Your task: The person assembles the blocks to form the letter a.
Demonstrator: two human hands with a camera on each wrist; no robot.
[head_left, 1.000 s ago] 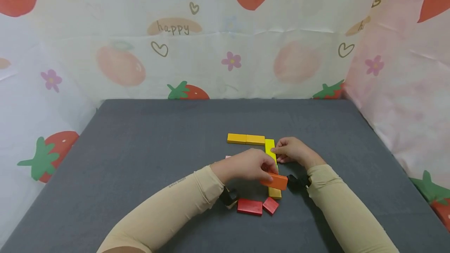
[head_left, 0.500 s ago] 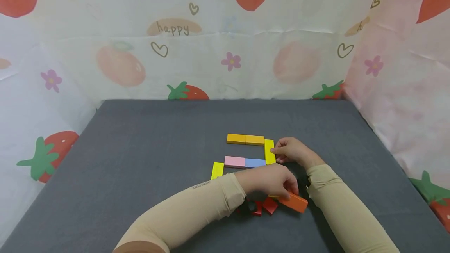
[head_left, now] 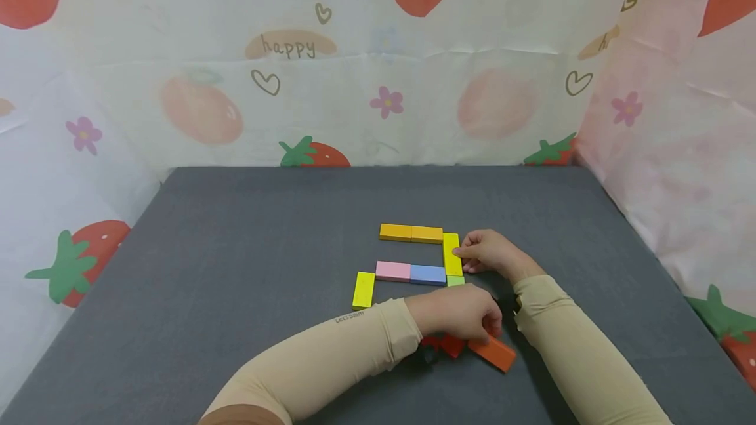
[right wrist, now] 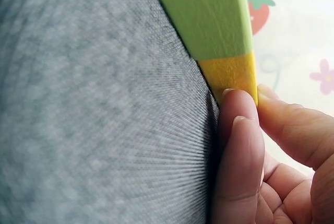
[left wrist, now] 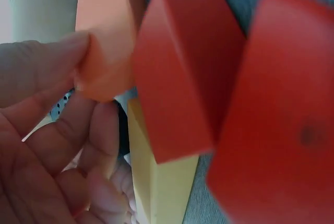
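My left hand (head_left: 459, 312) pinches one end of an orange block (head_left: 495, 354) between thumb and fingers, near the front of the built row. Whether the block touches the cloth I cannot tell. In the left wrist view a small red block (left wrist: 180, 72) lies beside the orange one, with a larger red block (left wrist: 284, 98) and a pale yellow block (left wrist: 172, 187) close by. My right hand (head_left: 491, 256) holds the yellow block (head_left: 451, 258), thumb on its top and fingertips against its side. A green block (right wrist: 214, 20) joins that yellow block end to end.
Two orange-yellow blocks (head_left: 411, 233) form the far row. A pink block (head_left: 392, 271) and a blue block (head_left: 428, 275) make a second row, and another yellow block (head_left: 363, 290) stands at its left end. Dark grey cloth (head_left: 266, 235) covers the table. My left forearm hides some blocks.
My left hand has carried the orange block rightward and toward the front, turning it diagonal. The pink, blue and left yellow blocks have come into sight. My right hand stays at the yellow block.
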